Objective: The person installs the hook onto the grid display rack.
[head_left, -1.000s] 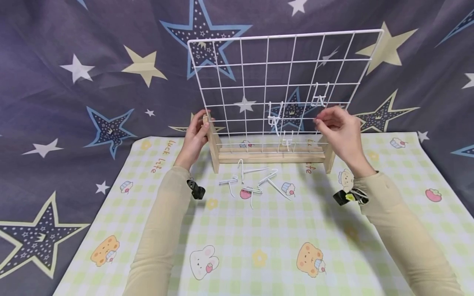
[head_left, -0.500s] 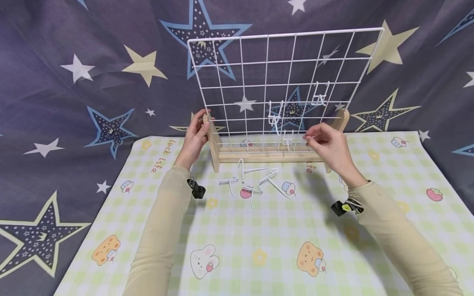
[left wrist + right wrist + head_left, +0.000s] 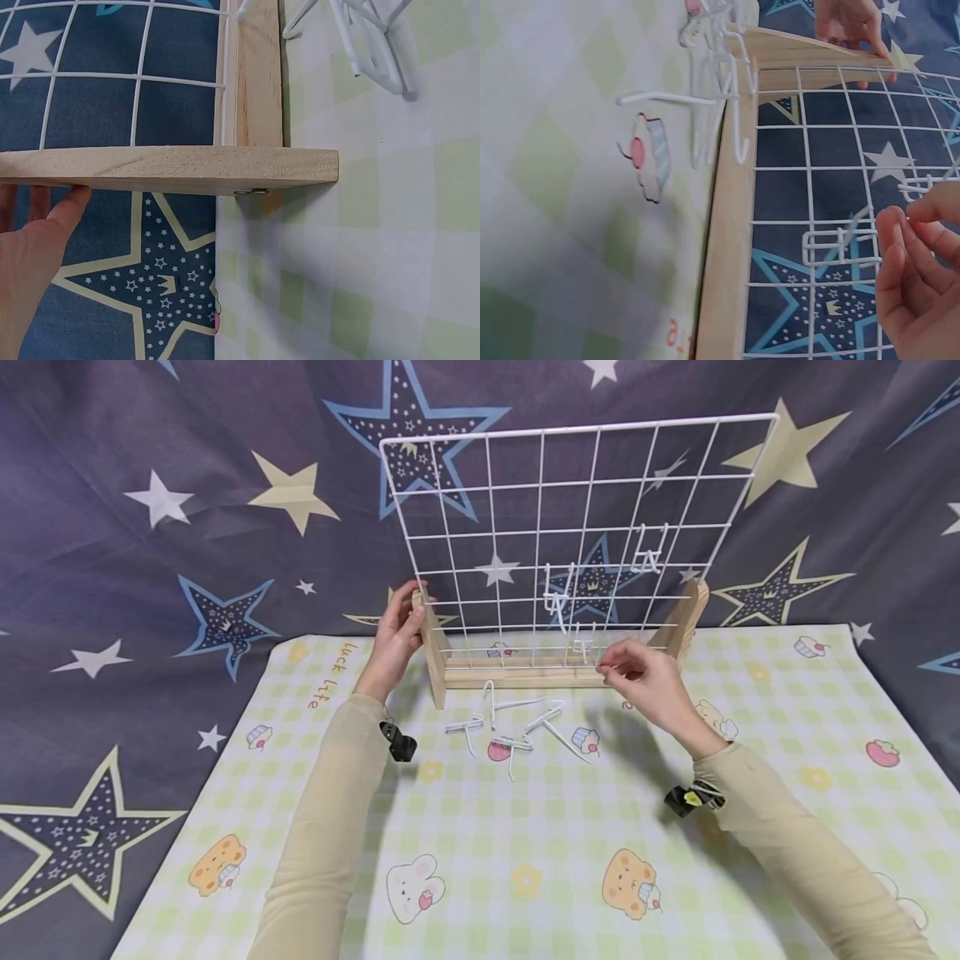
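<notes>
While the left hand [image 3: 392,631] grips the left wooden upright [image 3: 430,656], we see the right hand [image 3: 647,681], fingers curled narrow, just beside the lowest mounted hook [image 3: 582,647]; we cannot tell whether it pinches anything. The wire grid [image 3: 537,532] stands on the desk [image 3: 480,843], long axis left to right. Before it lie four loose hooks [image 3: 513,744], the rightmost's long arm pointing rightward and toward us.

Seems a homelike corner: dark star-printed fabric [image 3: 225,452] hangs beyond the hands [image 3: 393,635] [image 3: 648,681], and a checked, cartoon-printed cloth [image 3: 480,818] lies beneath them.
</notes>
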`<state>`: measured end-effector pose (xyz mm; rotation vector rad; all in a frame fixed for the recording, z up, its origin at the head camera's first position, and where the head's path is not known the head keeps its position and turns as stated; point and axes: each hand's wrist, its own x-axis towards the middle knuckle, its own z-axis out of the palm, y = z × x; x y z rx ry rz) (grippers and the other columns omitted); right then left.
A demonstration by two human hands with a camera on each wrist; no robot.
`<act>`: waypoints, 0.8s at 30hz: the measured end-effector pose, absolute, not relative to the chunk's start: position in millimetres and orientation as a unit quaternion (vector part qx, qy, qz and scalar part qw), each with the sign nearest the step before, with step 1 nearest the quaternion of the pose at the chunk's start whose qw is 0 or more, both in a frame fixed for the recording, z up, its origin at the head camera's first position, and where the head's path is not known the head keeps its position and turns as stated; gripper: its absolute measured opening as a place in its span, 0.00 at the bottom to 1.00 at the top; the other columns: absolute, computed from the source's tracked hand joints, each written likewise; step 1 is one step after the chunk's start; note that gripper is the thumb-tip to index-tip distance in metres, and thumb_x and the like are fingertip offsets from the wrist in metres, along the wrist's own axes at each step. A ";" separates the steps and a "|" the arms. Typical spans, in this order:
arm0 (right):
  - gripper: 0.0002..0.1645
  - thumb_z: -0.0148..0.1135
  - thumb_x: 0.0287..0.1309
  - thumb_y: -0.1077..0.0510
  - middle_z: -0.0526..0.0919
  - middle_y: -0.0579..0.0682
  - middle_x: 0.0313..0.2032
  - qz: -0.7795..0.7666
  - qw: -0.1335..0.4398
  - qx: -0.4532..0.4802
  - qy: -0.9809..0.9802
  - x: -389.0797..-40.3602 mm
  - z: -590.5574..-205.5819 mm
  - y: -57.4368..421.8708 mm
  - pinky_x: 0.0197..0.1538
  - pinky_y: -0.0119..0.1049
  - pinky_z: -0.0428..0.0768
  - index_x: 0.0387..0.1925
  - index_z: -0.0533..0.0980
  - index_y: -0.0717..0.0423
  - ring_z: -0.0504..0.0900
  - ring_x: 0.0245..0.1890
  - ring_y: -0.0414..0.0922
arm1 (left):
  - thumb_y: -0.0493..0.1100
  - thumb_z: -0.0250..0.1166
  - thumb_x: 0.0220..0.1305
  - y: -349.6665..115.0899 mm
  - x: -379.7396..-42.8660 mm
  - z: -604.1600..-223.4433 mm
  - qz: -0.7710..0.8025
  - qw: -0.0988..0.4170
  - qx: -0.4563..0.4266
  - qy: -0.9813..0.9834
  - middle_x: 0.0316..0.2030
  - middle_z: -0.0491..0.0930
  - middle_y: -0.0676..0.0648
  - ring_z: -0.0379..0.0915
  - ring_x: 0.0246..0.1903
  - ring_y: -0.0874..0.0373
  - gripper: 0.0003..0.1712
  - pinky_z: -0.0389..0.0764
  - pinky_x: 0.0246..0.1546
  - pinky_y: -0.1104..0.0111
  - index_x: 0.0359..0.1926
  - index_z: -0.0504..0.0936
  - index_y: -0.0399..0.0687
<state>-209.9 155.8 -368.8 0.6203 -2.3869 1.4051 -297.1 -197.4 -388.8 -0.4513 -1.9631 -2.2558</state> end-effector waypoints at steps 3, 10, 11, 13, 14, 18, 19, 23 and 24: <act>0.06 0.63 0.52 0.75 0.84 0.60 0.30 0.482 0.148 0.225 -0.833 -220.9 -388.6 159.3 0.30 0.23 0.76 0.33 0.78 0.68 0.79 0.26 0.43 | 0.43 0.51 0.74 -197.6 -297.2 -388.9 -0.743 0.060 -0.149 -0.650 0.58 0.68 0.37 0.66 0.54 0.48 0.24 0.68 0.53 0.44 0.68 0.64 0.49; 0.08 0.63 0.51 0.75 0.84 0.57 0.32 0.482 0.092 0.237 -0.838 -227.5 -416.2 160.5 0.36 0.29 0.79 0.34 0.78 0.66 0.81 0.30 0.47 | 0.42 0.52 0.74 -197.1 -296.2 -387.5 -0.741 0.063 -0.146 -0.652 0.59 0.67 0.35 0.58 0.60 0.36 0.24 0.68 0.53 0.44 0.68 0.65 0.49; 0.07 0.62 0.52 0.74 0.84 0.57 0.32 0.480 0.081 0.237 -0.841 -226.4 -418.0 160.1 0.36 0.31 0.79 0.34 0.78 0.66 0.81 0.31 0.48 | 0.42 0.52 0.74 -197.0 -296.2 -387.2 -0.742 0.063 -0.144 -0.652 0.59 0.67 0.35 0.58 0.61 0.36 0.24 0.68 0.54 0.44 0.68 0.65 0.49; 0.07 0.62 0.52 0.74 0.84 0.56 0.33 0.476 0.061 0.238 -0.844 -225.1 -421.9 158.9 0.37 0.33 0.80 0.34 0.78 0.65 0.81 0.32 0.48 | 0.42 0.52 0.74 -197.0 -296.2 -386.6 -0.744 0.062 -0.142 -0.650 0.59 0.67 0.35 0.58 0.61 0.36 0.23 0.67 0.55 0.42 0.68 0.66 0.49; 0.07 0.62 0.52 0.74 0.84 0.56 0.33 0.471 0.053 0.240 -0.847 -224.4 -423.5 158.3 0.37 0.34 0.80 0.35 0.79 0.65 0.81 0.32 0.48 | 0.42 0.52 0.74 -196.9 -296.2 -386.3 -0.745 0.062 -0.140 -0.650 0.59 0.68 0.35 0.59 0.60 0.36 0.23 0.66 0.55 0.42 0.67 0.66 0.49; 0.08 0.62 0.52 0.74 0.84 0.54 0.33 0.452 0.030 0.264 -0.851 -223.6 -430.0 156.0 0.37 0.38 0.81 0.34 0.79 0.64 0.81 0.32 0.48 | 0.41 0.52 0.74 -196.6 -295.7 -385.5 -0.747 0.063 -0.138 -0.647 0.58 0.68 0.35 0.63 0.58 0.40 0.23 0.64 0.56 0.39 0.67 0.66 0.48; 0.08 0.62 0.51 0.74 0.83 0.54 0.32 0.449 0.026 0.272 -0.851 -223.3 -431.4 155.8 0.37 0.39 0.81 0.34 0.79 0.64 0.81 0.31 0.49 | 0.41 0.52 0.74 -196.6 -295.7 -385.3 -0.746 0.063 -0.138 -0.648 0.58 0.68 0.35 0.65 0.57 0.43 0.23 0.64 0.56 0.39 0.67 0.66 0.48; 0.06 0.63 0.52 0.73 0.83 0.53 0.32 0.438 0.003 0.290 -0.851 -222.0 -436.5 154.7 0.36 0.40 0.82 0.32 0.78 0.63 0.82 0.31 0.48 | 0.40 0.52 0.73 -196.2 -295.3 -384.6 -0.748 0.065 -0.136 -0.646 0.57 0.69 0.36 0.68 0.54 0.51 0.23 0.65 0.55 0.40 0.67 0.66 0.47; 0.06 0.63 0.52 0.73 0.83 0.53 0.32 0.436 -0.004 0.292 -0.851 -221.6 -437.5 154.3 0.36 0.39 0.81 0.32 0.78 0.63 0.82 0.31 0.48 | 0.39 0.52 0.73 -196.1 -295.4 -384.5 -0.749 0.065 -0.135 -0.645 0.57 0.69 0.36 0.68 0.53 0.51 0.23 0.66 0.55 0.40 0.67 0.66 0.47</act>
